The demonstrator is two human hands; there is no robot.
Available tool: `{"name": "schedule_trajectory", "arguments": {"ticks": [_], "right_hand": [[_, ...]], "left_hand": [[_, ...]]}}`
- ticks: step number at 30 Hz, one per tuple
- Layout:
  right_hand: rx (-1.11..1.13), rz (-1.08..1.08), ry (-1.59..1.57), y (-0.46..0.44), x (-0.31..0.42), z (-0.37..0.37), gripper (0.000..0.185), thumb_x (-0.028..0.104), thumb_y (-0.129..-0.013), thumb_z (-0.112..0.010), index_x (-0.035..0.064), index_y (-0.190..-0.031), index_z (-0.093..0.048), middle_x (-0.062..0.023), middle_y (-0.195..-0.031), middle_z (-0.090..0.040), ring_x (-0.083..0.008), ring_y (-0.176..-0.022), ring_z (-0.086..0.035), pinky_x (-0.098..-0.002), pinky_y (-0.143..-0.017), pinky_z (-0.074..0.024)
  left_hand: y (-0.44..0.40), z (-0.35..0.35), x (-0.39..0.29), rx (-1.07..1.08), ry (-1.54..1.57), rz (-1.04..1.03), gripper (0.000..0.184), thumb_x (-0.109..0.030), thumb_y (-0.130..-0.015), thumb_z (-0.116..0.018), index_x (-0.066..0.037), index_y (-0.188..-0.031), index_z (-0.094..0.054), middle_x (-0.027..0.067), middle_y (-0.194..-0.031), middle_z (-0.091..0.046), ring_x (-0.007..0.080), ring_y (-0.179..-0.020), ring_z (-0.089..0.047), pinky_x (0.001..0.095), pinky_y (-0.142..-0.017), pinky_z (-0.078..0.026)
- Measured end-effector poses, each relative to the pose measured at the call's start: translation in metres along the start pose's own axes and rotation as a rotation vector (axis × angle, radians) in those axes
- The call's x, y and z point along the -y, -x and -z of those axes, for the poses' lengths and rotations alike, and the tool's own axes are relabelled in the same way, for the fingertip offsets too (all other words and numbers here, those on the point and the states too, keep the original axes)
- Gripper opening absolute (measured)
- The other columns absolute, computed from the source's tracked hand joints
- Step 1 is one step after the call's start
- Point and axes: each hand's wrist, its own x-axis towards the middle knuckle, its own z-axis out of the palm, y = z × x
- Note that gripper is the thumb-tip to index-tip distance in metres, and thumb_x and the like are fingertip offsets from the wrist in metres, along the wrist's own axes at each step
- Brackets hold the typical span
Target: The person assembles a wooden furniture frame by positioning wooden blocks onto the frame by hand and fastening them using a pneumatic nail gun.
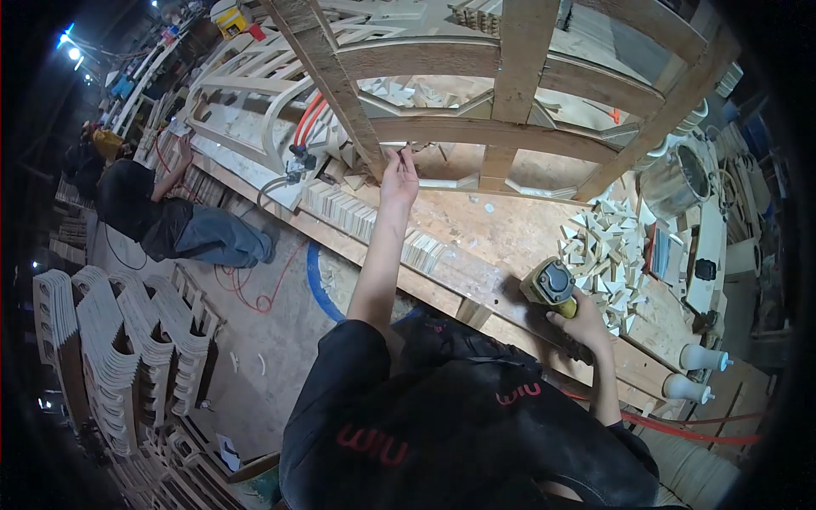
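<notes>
My left hand (401,177) reaches to the lower left part of a wooden frame (518,93) that stands up on the workbench (480,229). Its fingers are pinched together close to a rail; what is between them is too small to make out. My right hand (585,325) is wrapped around the handle of a nail gun (551,285), held over the front edge of the bench. To the right of the nail gun lies a heap of small pale wooden blocks (608,255). A row of thin wood pieces (357,217) lies along the bench near my left forearm.
At the left a person (161,204) works beside stacked wooden parts. Curved wooden pieces (110,340) stand in stacks on the floor. A metal bucket (676,183) and white bottles (701,359) are on the right. A red hose (697,433) runs at lower right.
</notes>
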Motion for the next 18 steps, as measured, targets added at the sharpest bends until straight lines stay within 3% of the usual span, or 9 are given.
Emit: {"name": "schedule_trajectory", "arguments": {"ticks": [9,15,18], "right_hand": [[-0.01,-0.045,0.023,-0.001,0.005,0.005,0.054,0.026,-0.065,-0.07,0.0039,-0.111,-0.053,-0.019,-0.093,-0.063,-0.0309,-0.088,-0.061,-0.0355,-0.079,-0.0459],[0.011,-0.072,0.029,-0.001,0.02,0.009,0.047,0.023,-0.065,-0.07,0.0023,-0.105,-0.056,-0.0187,-0.092,-0.063,-0.03,-0.087,-0.061,-0.0352,-0.078,-0.0459],[0.005,-0.055,0.049,-0.001,0.023,0.009,0.044,0.021,-0.065,-0.07,0.0008,-0.101,-0.057,-0.0184,-0.09,-0.064,-0.0297,-0.086,-0.062,-0.0354,-0.077,-0.046]], "left_hand": [[-0.005,0.0,-0.001,0.081,0.002,0.033,0.013,-0.004,-0.083,-0.057,-0.002,-0.096,-0.057,0.0066,-0.099,-0.057,0.0176,-0.094,-0.055,0.022,-0.083,-0.051],[-0.019,0.01,-0.003,0.124,0.001,0.068,0.015,-0.006,-0.083,-0.056,-0.001,-0.098,-0.057,0.0066,-0.1,-0.057,0.0177,-0.094,-0.056,0.0221,-0.083,-0.051],[-0.003,-0.008,0.002,-0.041,0.016,-0.001,0.016,-0.007,-0.084,-0.056,-0.001,-0.099,-0.057,0.0072,-0.101,-0.058,0.0185,-0.095,-0.056,0.0226,-0.084,-0.051]]}}
